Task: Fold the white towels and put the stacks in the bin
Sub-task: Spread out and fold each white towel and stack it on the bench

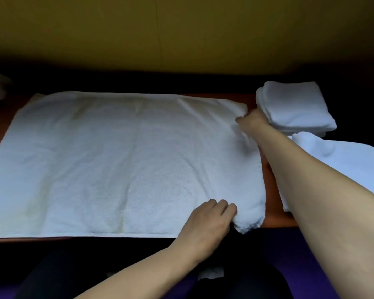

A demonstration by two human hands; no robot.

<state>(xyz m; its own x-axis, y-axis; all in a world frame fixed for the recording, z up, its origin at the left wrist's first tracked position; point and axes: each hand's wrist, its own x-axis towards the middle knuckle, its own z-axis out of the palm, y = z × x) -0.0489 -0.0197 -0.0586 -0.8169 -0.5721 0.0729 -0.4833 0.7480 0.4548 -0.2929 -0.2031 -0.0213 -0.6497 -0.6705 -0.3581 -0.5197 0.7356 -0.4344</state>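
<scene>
White terry towels are seen in three places on the reddish-brown wooden bench (274,216). One large white towel (117,160) is spread flat across the centre and left of the frame, covering most of the bench top; its near edge runs along the bench's front edge and its left part reaches the left border of the picture. One stack of folded white towels (296,106) is set at the upper right, just beside the spread towel's far right corner; several layers show at its edge, but their number cannot be counted. One further loose white towel (341,160) lies at the right edge of the frame, below the stack and partly hidden by the right forearm.

Two bare hands are in view. The near right corner of the spread towel, at lower centre-right, is bunched and held by the left hand (205,221), whose fingers are curled over the cloth in a closed grip. The far right corner is reached by the right hand (251,121); its fingers appear curled at the towel's edge, close to the folded stack, though the grip itself is blurred.

An olive-yellow wall (181,29) fills the top of the frame.
</scene>
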